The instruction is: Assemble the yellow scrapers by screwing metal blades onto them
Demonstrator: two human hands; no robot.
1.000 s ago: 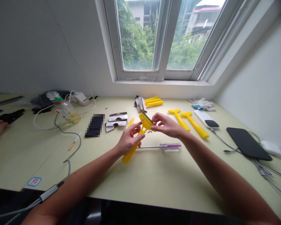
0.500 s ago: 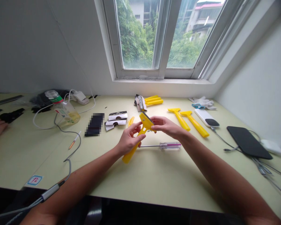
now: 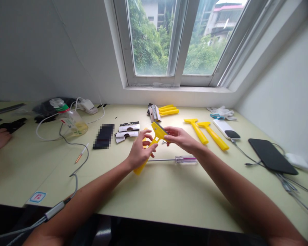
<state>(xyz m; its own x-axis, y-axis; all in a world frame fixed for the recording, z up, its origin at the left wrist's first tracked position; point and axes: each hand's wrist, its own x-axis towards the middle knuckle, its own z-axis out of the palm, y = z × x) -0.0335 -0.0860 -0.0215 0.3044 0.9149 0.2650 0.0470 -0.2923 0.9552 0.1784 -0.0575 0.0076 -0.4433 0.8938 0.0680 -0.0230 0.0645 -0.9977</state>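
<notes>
Yellow scraper [image 3: 158, 134] slants from near left to far right.
Left hand [image 3: 140, 150] loosely wraps the near handle [image 3: 141, 168]; right hand [image 3: 181, 137] pinches the head's right corner.

Left forearm [image 3: 100, 184] and right forearm [image 3: 226, 174] angle inward, converging ahead of the body. Left hand [image 3: 141, 150]: fingers curled, slightly spread, thumb extended. Right hand [image 3: 178, 138]: near the left, thumb and fingertips pinched.

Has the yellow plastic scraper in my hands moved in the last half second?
Yes, slightly: the scraper has shifted up and left in the view, judged against the grey metal window frame.
</notes>
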